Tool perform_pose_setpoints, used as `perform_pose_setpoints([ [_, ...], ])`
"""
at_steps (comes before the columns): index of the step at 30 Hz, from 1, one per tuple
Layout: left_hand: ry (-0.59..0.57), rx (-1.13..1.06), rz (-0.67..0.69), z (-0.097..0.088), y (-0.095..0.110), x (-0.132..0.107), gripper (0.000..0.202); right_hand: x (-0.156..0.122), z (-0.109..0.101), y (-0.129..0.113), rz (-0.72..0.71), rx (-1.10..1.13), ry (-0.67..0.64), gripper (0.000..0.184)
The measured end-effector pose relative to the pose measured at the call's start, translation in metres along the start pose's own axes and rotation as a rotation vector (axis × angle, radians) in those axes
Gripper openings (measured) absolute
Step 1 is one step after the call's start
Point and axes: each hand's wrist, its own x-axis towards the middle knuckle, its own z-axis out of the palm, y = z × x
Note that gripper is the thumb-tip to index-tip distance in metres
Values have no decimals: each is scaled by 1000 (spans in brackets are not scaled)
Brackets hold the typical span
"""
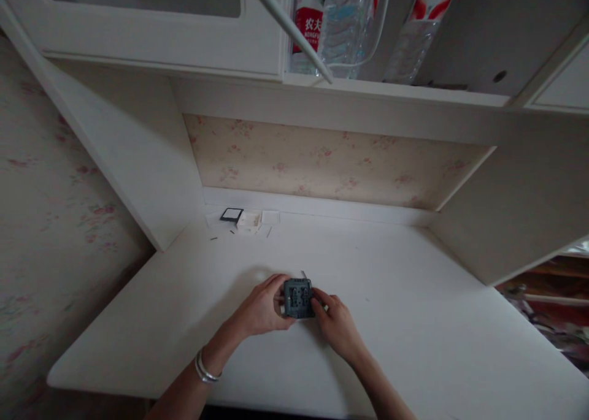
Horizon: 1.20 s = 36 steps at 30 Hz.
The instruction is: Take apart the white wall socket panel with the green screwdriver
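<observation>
A dark grey square wall switch [298, 298], its inner face bare and turned up toward me, is held just above the white desk. My left hand [267, 306] is closed around its left side, fingers at the top corner and thumb at the bottom. My right hand [335, 322] pinches its right edge between thumb and fingers. Behind the switch's top edge a thin pale piece [303, 274] sticks out; I cannot tell what it is. A white part shows at the lower left beneath the switch, mostly hidden by my left hand.
Near the back left of the desk [391, 273] lie a dark square frame [231, 214], an open white box [249, 221], a pale square plate [270, 217] and several small slim pieces. Overhead, a shelf [396, 90] holds plastic bottles [421, 30], with a white rod [294, 30] hanging before it.
</observation>
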Motion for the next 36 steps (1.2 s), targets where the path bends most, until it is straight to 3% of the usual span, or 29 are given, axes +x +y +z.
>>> perform_pose_setpoints([
  [6,48,-277,-187,3,-7,-12,80,1,8,-7,121,772,-81,42],
  [12,134,-602,-224,15,-11,-24,96,-11,10,-18,278,1095,-26,41],
  [14,209,-715,-205,20,-10,-28,88,-13,12,-20,323,1168,5,42],
  [17,298,-761,-239,28,-4,-33,57,-16,18,-24,370,1277,50,42],
  [19,341,-794,-284,33,0,-36,46,-18,22,-26,393,1325,78,41],
  [23,419,-925,-363,38,2,-39,44,-22,27,-28,410,1362,79,39],
  [28,417,-932,-401,35,1,-39,43,-23,32,-26,412,1334,82,40],
  [36,519,-795,-437,31,0,-36,45,-17,39,-30,287,1046,143,50],
])
